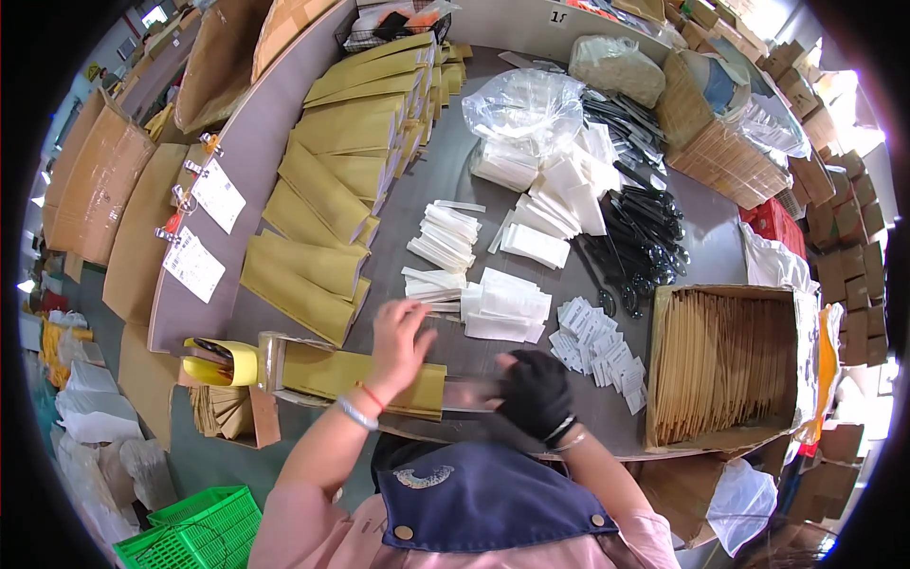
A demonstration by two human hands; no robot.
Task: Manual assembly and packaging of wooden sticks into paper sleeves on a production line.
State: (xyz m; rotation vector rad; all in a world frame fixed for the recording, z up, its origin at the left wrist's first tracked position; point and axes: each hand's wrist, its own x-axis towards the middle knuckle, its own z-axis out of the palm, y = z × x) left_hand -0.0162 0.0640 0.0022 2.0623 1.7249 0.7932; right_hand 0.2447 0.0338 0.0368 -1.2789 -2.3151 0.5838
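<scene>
My left hand (400, 343), with a red cord and a pale band at the wrist, is over the near edge of the table with its fingers apart. Beneath it lies a flat yellow-brown paper sleeve (327, 372). Its fingertips come close to a stack of small white paper pieces (432, 286), with nothing visible in them. My right hand (536, 396), in a black fingerless glove, is smeared by motion just right of the sleeve. A blurred greyish strip (467, 393) lies between them; whether my fingers hold it I cannot tell. A white stack (505, 305) lies ahead.
Overlapping yellow-brown sleeves (322, 180) cover the table's left. Black-handled tools (645, 237), white packets (559, 204) and printed white slips (597, 343) lie right of centre. A carton (725, 365) packed with brown paper pieces stands at right. A green crate (204, 526) sits lower left.
</scene>
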